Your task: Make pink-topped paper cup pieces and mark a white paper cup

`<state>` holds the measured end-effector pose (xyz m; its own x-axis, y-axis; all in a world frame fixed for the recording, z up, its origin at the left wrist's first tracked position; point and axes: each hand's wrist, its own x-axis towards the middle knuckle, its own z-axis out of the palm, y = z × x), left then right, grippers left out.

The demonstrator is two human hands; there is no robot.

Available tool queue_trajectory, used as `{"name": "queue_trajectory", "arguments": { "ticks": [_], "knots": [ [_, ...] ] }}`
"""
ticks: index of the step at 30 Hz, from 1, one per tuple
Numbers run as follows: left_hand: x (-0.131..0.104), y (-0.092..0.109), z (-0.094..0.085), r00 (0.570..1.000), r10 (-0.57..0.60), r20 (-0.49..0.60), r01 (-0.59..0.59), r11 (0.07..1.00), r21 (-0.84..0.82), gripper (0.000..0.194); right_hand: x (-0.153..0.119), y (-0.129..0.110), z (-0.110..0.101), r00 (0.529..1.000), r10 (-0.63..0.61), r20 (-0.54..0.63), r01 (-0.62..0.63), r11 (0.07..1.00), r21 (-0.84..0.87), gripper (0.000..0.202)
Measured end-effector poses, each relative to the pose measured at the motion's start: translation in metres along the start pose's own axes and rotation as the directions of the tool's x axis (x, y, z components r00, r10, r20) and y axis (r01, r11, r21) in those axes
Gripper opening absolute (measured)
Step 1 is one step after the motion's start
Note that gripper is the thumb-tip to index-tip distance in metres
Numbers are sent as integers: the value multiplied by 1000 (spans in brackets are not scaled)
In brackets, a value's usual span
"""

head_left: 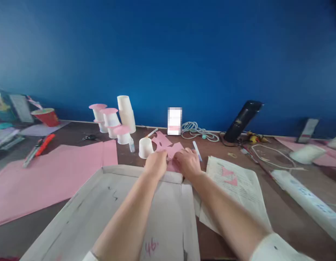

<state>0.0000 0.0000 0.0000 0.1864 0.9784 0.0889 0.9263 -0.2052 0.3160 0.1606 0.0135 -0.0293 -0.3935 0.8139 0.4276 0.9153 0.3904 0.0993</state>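
Both hands, left (pixel 156 165) and right (pixel 188 162), bend their fingers at cut pink paper (pixel 175 148) in the centre of the frame; whether they pinch it cannot be told. Beside the left hand stands a white cup (pixel 145 148). The shallow white tray (pixel 108 221), lower left, bears handwritten marks on its floor. Upper left, a red cup (pixel 50 118) contains slender items, blurred. A black bottle (pixel 242 121), upper right, is dark-walled; contents not visible.
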Motion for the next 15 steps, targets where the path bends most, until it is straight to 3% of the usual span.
{"name": "queue_trajectory", "arguments": {
  "ticks": [7, 15],
  "knots": [
    [0, 1, 0, 1000, 11, 5, -11, 1000, -13, 18, 3, -2, -7, 996, -66, 68, 69, 997, -44, 15],
    [2, 5, 2, 1000, -7, 23, 7, 1000, 6, 23, 17, -7, -17, 938, -282, 203, 306, 947, -96, 22]
  ]
}}
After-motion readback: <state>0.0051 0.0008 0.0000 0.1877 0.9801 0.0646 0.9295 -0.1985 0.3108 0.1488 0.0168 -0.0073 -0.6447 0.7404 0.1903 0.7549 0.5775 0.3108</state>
